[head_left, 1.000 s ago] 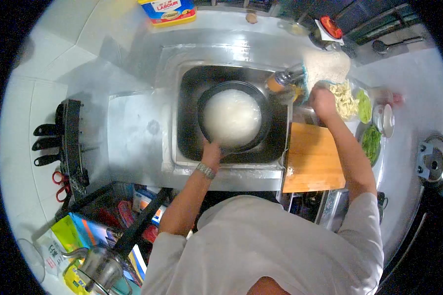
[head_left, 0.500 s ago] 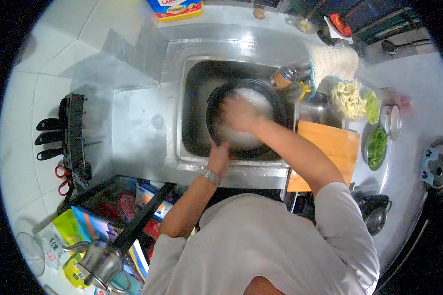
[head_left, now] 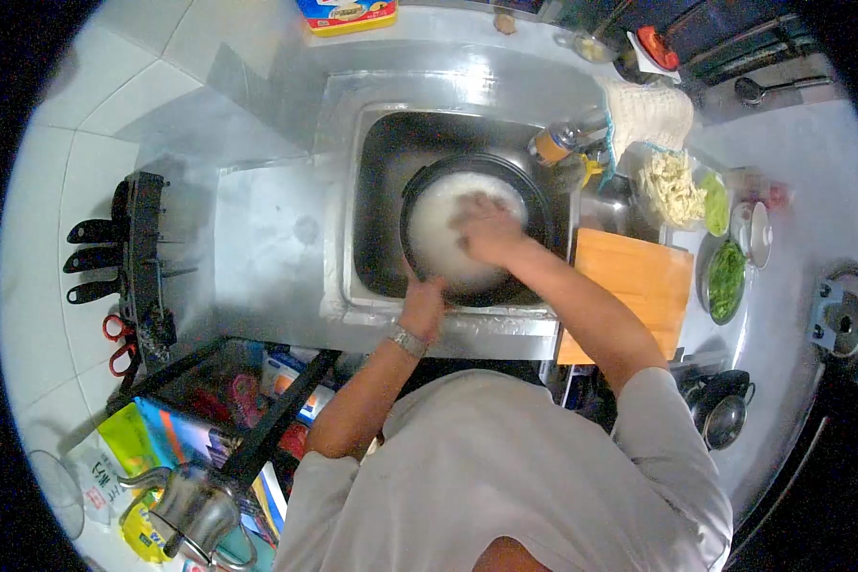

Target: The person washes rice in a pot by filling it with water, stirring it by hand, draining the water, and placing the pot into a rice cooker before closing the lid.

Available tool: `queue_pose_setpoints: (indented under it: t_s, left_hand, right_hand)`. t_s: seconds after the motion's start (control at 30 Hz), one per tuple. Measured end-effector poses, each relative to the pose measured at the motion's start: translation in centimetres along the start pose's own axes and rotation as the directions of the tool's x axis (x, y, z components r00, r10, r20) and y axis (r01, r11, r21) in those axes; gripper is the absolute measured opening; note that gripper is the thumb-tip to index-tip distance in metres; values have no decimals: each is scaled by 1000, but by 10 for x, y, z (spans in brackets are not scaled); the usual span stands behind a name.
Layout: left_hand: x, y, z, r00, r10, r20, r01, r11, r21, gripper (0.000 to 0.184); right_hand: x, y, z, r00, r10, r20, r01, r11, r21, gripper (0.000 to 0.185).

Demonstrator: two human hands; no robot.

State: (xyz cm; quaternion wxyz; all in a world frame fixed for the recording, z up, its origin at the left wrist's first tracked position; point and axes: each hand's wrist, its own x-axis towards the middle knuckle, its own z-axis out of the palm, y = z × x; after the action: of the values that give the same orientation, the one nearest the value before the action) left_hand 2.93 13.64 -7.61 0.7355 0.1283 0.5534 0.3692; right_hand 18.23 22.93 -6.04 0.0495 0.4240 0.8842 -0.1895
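Observation:
A round black pot (head_left: 540, 195) stands inside the steel sink (head_left: 377, 157). It holds cloudy, whitish water (head_left: 437, 224); whatever lies beneath the surface is hidden. My left hand (head_left: 423, 305) grips the near left side of the pot, with a metal watch on that wrist. My right hand (head_left: 491, 236) reaches over the pot's right rim, its fingers dipping into the cloudy water. Those fingers look loosely spread, though they are slightly blurred and partly under the surface.
Beyond the pot's right side, a bottle (head_left: 553, 145) leans at the sink edge. A wooden board (head_left: 634, 296) lies right of the sink, near shredded pale vegetables (head_left: 674, 191) and chopped greens (head_left: 727, 281). Left is a knife rack (head_left: 143, 257); a metal kettle (head_left: 200, 510) sits lower left.
My right hand has shifted right and toward the middle of the pot, uncovering more cloudy water on the left. My left hand keeps its place on the pot.

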Motion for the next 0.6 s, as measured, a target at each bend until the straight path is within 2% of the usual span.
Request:
queue_pose_setpoints:
  t_s: [0.03, 0.07, 0.1, 0.17, 0.23, 0.33, 0.37, 0.4, 0.47, 0.5, 0.53, 0.6]
  left_hand:
    - [-2, 5, 1, 998, -44, -50, 42, 998, -49, 85]
    - [1, 3, -1, 998, -44, -52, 42, 998, -50, 85]
    - [4, -1, -4, 998, -9, -55, 6, 999, -48, 86]
    - [5, 1, 2, 998, 33, -55, -36, 998, -53, 86]
    - [-10, 17, 18, 990, -31, -136, 28, 999, -30, 64]
    - [-7, 12, 10, 998, -39, -48, 36, 998, -59, 61]
    - [-4, 9, 7, 998, -41, -49, 38, 998, -57, 61]
    - [1, 5, 3, 997, -35, -75, 32, 998, -46, 59]
    - [9, -3, -4, 994, -30, -108, 25, 999, -44, 58]
    - [13, -7, -7, 995, -19, -97, 13, 998, -62, 56]
    - [15, -10, -9, 997, -11, -83, 5, 997, -75, 55]
    - [4, 0, 4, 995, 47, -90, -54, 996, -69, 53]
  right_hand:
    - [-2, 3, 1, 990, 132, 54, -131, 991, -23, 36]
    - [-4, 5, 1, 959, 263, 106, -259, 965, -53, 38]
    - [-5, 4, 3, 951, 218, 219, -205, 975, -83, 37]
    - [-6, -12, 5, 950, 163, 266, -160, 987, -32, 36]
    - [-6, -18, 5, 944, 115, 309, -130, 991, 28, 35]
    - [10, -4, 3, 999, -50, 17, 45, 970, 238, 36]
    - [5, 2, 12, 997, 20, -81, -5, 983, 181, 36]
    - [-2, 4, 6, 997, 17, -82, -2, 983, 181, 36]
    - [-23, 4, -5, 989, -140, -53, 132, 982, -132, 29]
    - [-30, 3, 1, 980, -110, 164, 132, 983, -126, 21]
    - [-27, 2, 4, 980, -110, 166, 132, 983, -126, 21]
    - [-15, -6, 5, 857, -200, 476, 150, 979, 141, 16]
